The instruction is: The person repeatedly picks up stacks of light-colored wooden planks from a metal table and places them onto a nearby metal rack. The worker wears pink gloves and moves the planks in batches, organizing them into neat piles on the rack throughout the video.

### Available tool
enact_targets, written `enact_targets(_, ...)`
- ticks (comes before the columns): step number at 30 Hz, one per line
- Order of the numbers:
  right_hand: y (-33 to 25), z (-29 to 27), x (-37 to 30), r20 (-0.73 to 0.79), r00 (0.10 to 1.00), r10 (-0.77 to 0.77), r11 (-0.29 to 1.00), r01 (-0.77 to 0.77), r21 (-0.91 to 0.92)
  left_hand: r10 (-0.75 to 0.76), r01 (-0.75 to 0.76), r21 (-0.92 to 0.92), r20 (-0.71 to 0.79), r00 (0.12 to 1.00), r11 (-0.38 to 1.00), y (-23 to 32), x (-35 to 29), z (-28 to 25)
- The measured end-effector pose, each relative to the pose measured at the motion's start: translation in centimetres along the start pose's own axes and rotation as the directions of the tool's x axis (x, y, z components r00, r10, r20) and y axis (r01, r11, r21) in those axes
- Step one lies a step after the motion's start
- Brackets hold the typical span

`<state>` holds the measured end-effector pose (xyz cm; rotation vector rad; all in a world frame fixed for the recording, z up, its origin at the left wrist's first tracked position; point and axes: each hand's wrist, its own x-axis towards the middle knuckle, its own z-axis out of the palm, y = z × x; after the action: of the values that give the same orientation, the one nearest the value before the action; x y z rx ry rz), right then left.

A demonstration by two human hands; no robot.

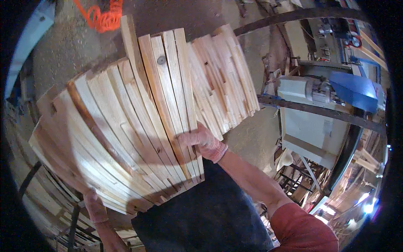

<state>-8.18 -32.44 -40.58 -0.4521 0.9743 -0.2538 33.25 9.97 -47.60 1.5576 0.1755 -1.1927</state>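
Note:
A broad row of pale wooden strips (pixel 126 126) lies side by side in front of me, some with knots and a darker brown streak. My right hand (pixel 205 143), in a pinkish work glove, is closed round the right edge of the row, its thumb across the top faces and its other fingers mostly hidden. At the near left corner, my left hand (pixel 95 206), also gloved, grips the outer edge of the strips; its fingers are partly out of sight beneath. Several strips near my right hand stick out farther than the others at the far end.
Beyond the row is a second batch of wooden strips (pixel 222 80). An orange coiled hose (pixel 105 19) hangs at the far left. To the right stands a white machine (pixel 312 130) with a blue guard (pixel 354 90), crossed by a dark metal bar (pixel 319 111). Dark cloth (pixel 197 210) covers my front.

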Motion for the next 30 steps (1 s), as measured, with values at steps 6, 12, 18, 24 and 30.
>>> enact_targets(6,-6.7,2.5,-10.2,0.072,0.965,-0.253,0.967,0.254,0.002,0.244,-0.233,0.082,-0.186,0.952,0.969,12.1,-10.1,13.6)
enact_targets(12,-12.9,2.6,-22.4,0.181,0.899,-0.398,0.912,0.409,-0.025,0.366,-0.343,0.184,-0.111,0.924,0.921,19.6,-20.7,26.9)
enact_targets(18,-17.4,2.5,-35.5,0.220,0.703,-0.676,0.713,0.700,-0.045,0.401,-0.406,0.201,0.068,0.914,0.891,22.7,-33.0,40.3)
enact_targets(24,-24.4,2.9,-57.0,0.283,0.631,-0.722,0.643,0.764,-0.061,0.423,-0.489,0.178,0.310,0.851,0.854,25.5,-49.4,53.3)
enact_targets(30,-24.2,3.6,-67.9,0.291,0.562,-0.774,0.602,0.796,0.063,0.438,-0.566,0.142,0.493,0.752,0.812,27.1,-58.9,57.1)
